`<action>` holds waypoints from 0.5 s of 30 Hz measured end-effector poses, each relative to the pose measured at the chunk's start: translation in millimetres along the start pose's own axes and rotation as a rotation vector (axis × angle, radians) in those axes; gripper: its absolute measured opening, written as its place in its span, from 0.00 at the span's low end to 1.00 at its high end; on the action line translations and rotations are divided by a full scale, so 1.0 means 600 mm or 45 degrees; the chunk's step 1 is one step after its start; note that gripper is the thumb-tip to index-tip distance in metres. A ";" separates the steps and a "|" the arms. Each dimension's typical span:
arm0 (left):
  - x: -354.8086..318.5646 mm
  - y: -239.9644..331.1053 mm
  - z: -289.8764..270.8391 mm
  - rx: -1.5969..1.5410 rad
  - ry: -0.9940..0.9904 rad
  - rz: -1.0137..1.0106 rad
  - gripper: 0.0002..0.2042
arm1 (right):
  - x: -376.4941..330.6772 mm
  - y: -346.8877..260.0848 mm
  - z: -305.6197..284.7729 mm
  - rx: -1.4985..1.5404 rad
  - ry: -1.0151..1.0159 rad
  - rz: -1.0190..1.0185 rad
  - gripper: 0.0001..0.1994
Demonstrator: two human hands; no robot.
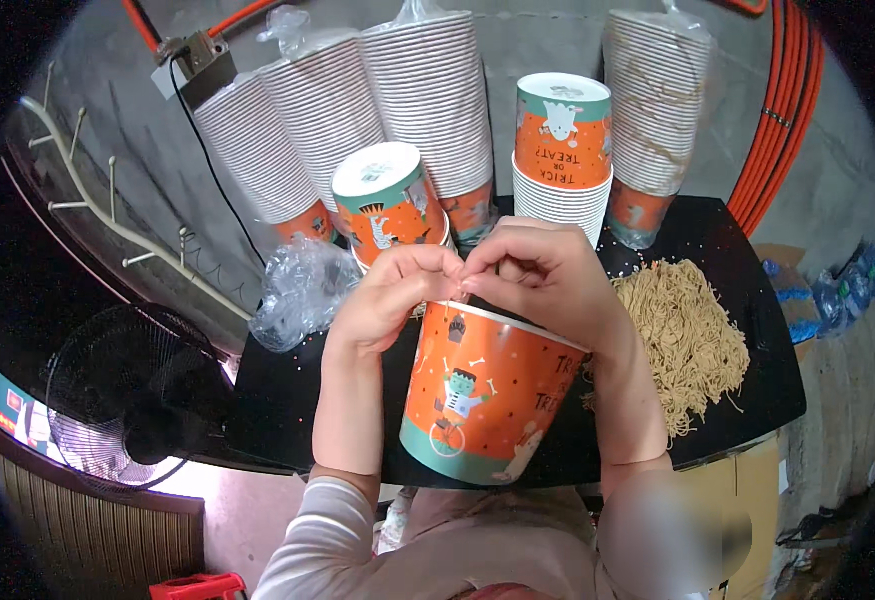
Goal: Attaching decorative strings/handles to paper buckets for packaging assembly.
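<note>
my left grip (390,292) and right grip (550,275) are pinched closed, meeting at the rim of the orange bucket (498,385), tilted before me, left of the tan cords (683,345); what's pinched, i can't tell.

This seems to be a small workshop: the wall (523,45) is bare concrete with orange tubes (776,120), and the black tabletop (773,380) carries wrapped stacks of buckets (428,95) and a heap of beige strings (686,345).

I record a black table (773,368) bearing wrapped bucket stacks (428,100) along its far side, unwrapped inverted stacks (563,130), crumpled clear plastic (303,290), and, to my right, a tan cord heap (683,340).
</note>
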State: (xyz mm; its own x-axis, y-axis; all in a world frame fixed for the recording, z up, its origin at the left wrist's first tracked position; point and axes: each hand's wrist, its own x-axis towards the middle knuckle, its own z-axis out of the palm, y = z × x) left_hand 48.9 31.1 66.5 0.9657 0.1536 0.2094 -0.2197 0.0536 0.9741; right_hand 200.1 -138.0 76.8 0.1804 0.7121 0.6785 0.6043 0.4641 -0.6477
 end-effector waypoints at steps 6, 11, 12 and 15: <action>-0.001 -0.002 -0.007 -0.019 -0.012 -0.037 0.07 | 0.002 -0.013 0.001 -0.064 0.038 -0.185 0.05; -0.009 0.003 -0.012 -0.079 -0.166 -0.024 0.07 | -0.001 -0.012 -0.002 0.161 -0.045 0.120 0.04; -0.011 0.004 -0.010 -0.082 -0.160 -0.022 0.07 | -0.002 -0.013 0.000 0.253 -0.047 0.229 0.04; -0.013 0.009 -0.006 -0.128 -0.142 -0.020 0.07 | -0.001 -0.018 0.005 0.380 0.000 0.316 0.06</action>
State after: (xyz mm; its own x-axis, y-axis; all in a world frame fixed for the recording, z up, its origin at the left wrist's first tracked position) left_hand 39.5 34.0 69.9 0.9774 0.0415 0.2075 -0.2115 0.1544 0.9651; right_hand 191.4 -141.8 82.3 0.2930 0.8218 0.4886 0.2898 0.4106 -0.8645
